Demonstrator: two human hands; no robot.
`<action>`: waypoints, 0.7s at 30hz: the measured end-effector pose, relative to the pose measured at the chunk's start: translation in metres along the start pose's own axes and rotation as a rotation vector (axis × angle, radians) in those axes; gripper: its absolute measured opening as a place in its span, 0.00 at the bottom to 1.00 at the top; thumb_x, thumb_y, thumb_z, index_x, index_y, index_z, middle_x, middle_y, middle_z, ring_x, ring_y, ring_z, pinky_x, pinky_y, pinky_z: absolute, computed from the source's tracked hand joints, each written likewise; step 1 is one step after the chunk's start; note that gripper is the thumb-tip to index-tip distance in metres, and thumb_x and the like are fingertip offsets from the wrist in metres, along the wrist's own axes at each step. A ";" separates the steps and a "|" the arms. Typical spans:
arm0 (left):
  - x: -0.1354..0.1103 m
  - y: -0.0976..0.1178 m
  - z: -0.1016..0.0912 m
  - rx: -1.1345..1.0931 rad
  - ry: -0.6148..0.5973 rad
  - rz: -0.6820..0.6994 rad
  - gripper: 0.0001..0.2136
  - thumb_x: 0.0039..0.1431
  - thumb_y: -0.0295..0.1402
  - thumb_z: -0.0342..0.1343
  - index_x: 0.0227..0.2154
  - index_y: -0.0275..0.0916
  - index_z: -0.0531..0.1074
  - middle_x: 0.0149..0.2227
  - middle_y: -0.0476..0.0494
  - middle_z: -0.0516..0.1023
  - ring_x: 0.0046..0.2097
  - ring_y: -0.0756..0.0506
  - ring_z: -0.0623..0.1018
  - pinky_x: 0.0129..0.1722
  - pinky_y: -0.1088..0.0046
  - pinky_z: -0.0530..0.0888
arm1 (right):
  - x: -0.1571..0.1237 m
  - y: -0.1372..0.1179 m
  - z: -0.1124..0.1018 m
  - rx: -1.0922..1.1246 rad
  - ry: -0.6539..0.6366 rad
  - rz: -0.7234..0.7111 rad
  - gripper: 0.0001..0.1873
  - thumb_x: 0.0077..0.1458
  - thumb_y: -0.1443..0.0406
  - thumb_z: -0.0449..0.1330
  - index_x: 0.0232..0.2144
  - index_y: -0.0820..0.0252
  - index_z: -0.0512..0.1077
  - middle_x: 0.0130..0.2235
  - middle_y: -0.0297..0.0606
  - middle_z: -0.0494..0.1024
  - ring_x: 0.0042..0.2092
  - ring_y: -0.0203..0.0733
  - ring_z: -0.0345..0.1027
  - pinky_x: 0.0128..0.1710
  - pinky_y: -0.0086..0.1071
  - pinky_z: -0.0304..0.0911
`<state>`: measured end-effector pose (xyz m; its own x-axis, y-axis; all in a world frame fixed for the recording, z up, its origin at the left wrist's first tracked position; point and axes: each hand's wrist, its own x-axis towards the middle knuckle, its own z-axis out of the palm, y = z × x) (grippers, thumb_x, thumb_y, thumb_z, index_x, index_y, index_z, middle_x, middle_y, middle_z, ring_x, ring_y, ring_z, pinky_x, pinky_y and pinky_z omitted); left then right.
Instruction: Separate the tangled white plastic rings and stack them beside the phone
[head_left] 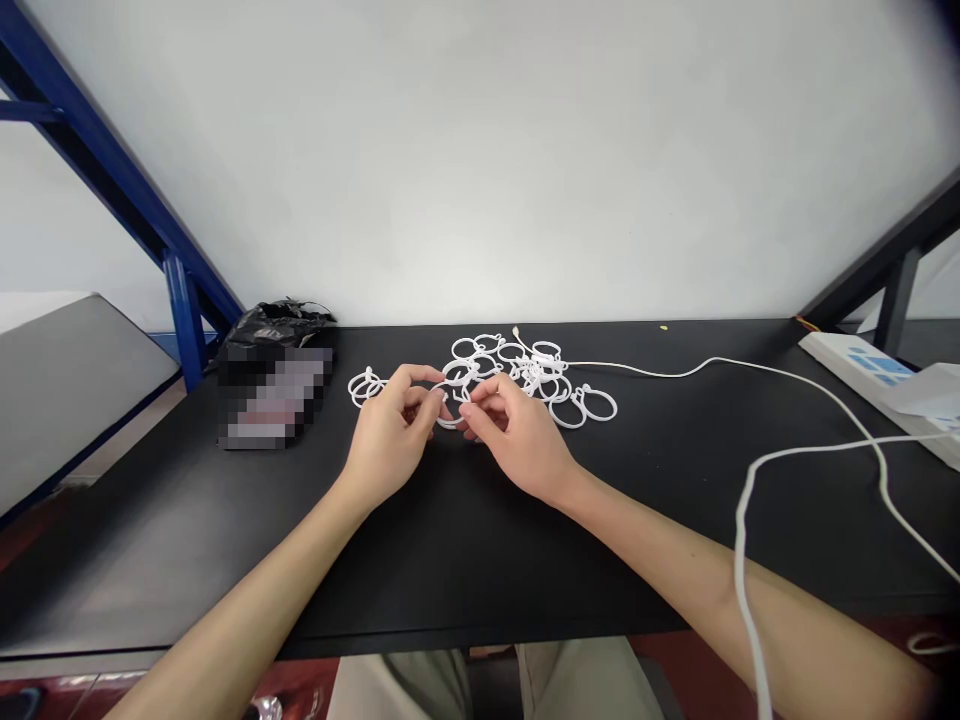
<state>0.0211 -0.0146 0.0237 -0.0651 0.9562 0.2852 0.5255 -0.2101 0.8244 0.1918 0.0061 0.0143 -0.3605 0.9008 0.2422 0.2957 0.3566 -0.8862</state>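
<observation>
Both hands meet over the middle of a black table. My left hand and my right hand pinch the same white plastic ring between their fingertips. Just behind the hands lies a heap of several white rings, some hooked together. A small cluster of white rings lies apart, left of my left hand.
A black plastic bag and a blurred-out object sit at the back left. A white cable runs from the ring heap across the right side, over my right forearm. A white power strip lies far right. Blue frame posts stand left.
</observation>
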 end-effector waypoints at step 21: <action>-0.009 -0.006 0.006 0.056 -0.022 0.111 0.09 0.64 0.41 0.49 0.33 0.42 0.67 0.23 0.54 0.74 0.27 0.49 0.77 0.27 0.76 0.70 | -0.007 -0.006 -0.002 0.046 0.064 -0.083 0.06 0.60 0.63 0.57 0.39 0.57 0.72 0.36 0.34 0.80 0.37 0.38 0.75 0.37 0.33 0.69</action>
<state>0.0239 -0.0208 0.0133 0.0138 0.9322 0.3618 0.5748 -0.3035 0.7599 0.1945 -0.0018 0.0185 -0.3245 0.8831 0.3388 0.2257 0.4201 -0.8789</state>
